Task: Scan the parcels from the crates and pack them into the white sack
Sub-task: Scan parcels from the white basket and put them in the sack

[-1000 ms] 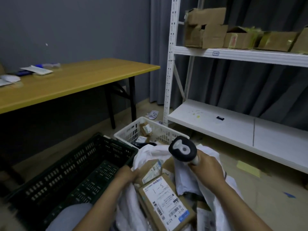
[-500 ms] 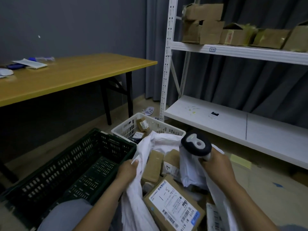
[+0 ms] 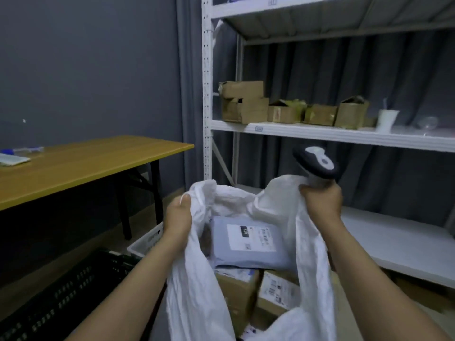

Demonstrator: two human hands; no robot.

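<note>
In white sack (image 3: 197, 291), parcels (image 3: 246, 242); left hand (image 3: 177, 219), right hand (image 3: 322, 200) fingers tight round rim.

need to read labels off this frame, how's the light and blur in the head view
Head view: dim bluish light, no glare; the label on the grey mailer inside the white sack is too soft to read; the scanner in the right hand looks slightly smeared; the black crate sinks into shadow at lower left.
</note>
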